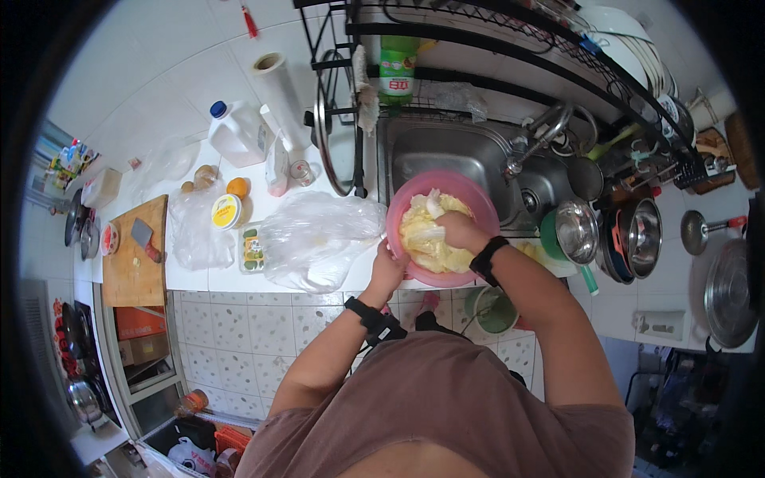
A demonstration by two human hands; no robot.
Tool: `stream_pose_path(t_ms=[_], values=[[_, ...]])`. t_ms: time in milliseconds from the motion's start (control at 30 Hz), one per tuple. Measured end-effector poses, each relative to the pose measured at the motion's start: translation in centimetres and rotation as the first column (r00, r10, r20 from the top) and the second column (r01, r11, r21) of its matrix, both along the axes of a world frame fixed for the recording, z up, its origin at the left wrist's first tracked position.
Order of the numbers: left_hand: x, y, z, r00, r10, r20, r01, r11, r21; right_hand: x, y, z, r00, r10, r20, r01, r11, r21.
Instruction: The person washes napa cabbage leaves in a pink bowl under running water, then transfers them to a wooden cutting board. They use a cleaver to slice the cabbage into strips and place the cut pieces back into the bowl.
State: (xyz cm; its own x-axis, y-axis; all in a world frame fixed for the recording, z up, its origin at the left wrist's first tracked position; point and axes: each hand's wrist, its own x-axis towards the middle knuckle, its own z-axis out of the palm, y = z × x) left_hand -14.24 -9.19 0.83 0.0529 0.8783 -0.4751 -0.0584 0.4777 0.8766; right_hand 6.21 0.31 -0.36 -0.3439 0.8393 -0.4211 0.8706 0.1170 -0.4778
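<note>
A pink plastic basin (pixel 487 206) rests at the front of the steel sink (pixel 454 136), partly over the counter edge. It holds a heap of pale yellow-white leafy vegetable (pixel 421 230), which looks like napa cabbage. My right hand (pixel 460 231) reaches into the basin and has its fingers on a whitish leaf piece; the fingertips are partly hidden among the leaves. At the basin's left rim is my left hand (pixel 389 269), gripping the edge. Just left of the basin lies a large clear plastic bag (pixel 323 239) on the white counter.
Left stand a wooden cutting board (pixel 134 275) with a cleaver (pixel 142 232), an orange (pixel 237 187), a yellow-lidded tub (pixel 226 212) and a white jug (pixel 238 134). A black dish rack (pixel 478 39) spans the sink. Metal bowls (pixel 644 239) sit right. A green bucket (pixel 496 310) stands below.
</note>
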Motion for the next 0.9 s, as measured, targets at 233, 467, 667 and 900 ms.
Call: stream_pose_path(t_ms=[233, 467, 667, 900], values=[[-0.3, 0.4, 0.6, 0.822, -0.025, 0.569, 0.102, 0.989, -0.103, 2.2, -0.1, 4.2, 0.993, 0.038, 0.115, -0.032, 0.998, -0.054], [0.8, -1.2, 0.5, 0.920, 0.095, 0.380, -0.016, 0.979, -0.205, -1.0, -2.6, 1.9, 0.982, 0.084, 0.170, -0.129, 0.954, 0.271], [-0.7, -4.2, 4.8, 0.926, 0.120, 0.358, -0.042, 0.975, -0.218, 1.0, -2.9, 4.4, 0.948, 0.263, -0.181, -0.254, 0.965, 0.070], [-2.8, -8.3, 9.2, 0.877, 0.256, 0.407, -0.170, 0.957, -0.235, -1.0, -5.1, 11.5, 0.873, 0.343, -0.346, -0.366, 0.930, -0.001]])
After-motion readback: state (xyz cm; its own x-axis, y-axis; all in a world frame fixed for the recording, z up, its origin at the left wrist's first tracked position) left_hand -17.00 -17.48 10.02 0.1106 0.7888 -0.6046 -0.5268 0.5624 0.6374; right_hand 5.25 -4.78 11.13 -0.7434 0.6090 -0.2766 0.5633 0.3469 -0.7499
